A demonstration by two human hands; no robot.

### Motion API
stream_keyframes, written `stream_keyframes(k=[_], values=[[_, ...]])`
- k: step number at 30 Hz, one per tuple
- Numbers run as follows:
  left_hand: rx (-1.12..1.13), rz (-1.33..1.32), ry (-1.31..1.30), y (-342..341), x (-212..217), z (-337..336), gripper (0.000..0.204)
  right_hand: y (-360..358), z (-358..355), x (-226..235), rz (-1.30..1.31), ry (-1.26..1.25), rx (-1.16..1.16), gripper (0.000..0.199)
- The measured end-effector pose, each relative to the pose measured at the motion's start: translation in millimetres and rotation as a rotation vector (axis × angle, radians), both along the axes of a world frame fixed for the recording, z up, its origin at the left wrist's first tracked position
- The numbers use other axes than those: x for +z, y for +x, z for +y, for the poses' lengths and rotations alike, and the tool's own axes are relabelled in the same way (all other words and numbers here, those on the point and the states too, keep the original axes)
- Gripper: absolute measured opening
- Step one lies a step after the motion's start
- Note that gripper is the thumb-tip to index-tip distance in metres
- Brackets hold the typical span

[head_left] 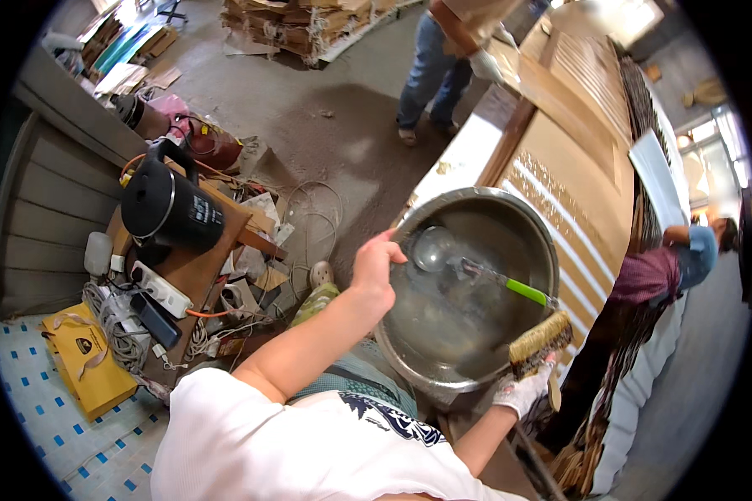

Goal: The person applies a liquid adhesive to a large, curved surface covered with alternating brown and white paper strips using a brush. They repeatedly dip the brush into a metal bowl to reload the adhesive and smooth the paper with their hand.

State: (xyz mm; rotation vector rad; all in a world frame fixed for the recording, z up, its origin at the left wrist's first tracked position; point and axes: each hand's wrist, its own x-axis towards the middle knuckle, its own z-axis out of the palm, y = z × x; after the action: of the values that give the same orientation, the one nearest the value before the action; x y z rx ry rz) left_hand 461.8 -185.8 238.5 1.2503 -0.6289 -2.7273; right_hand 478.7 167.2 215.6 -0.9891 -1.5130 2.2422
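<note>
A wide metal basin point(451, 334) with cloudy grey liquid in it is in front of me. Its left rim is gripped by my bare left hand point(376, 271), thumb at the edge. My right hand point(522, 392), in a whitish glove, is closed around a wide brush point(541, 342) by the basin's lower right rim. The brush's pale bristles point up and away from me, darker toward their base. Inside the basin lies a tool with a bright green handle point(526, 291), its handle end against the right rim. A round, bowl-shaped piece point(434, 249) sits near the upper left wall.
Striped brown boards point(581, 200) are stacked to the right. Two people point(430, 75) point(681, 259) stand beyond and beside the stack. At left, a small wooden table holds a black kettle point(171, 204), a power strip point(160, 290) and cables. A yellow bag point(88, 359) is below.
</note>
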Motion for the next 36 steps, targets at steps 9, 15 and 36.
stream_keyframes(k=[9,15,36], values=[[0.427,-0.009,-0.058,-5.7,24.0,-192.2,0.069,-158.4,-229.1,7.0,0.016,-0.185,0.426,0.048],[0.658,0.029,-0.065,-15.6,4.2,-281.3,0.062,-242.6,-368.2,17.7,0.093,-0.167,0.709,0.043],[0.875,-0.175,-0.162,-274.1,-78.2,-585.2,0.069,-634.2,-774.1,-39.7,-0.129,-0.226,1.077,0.048]])
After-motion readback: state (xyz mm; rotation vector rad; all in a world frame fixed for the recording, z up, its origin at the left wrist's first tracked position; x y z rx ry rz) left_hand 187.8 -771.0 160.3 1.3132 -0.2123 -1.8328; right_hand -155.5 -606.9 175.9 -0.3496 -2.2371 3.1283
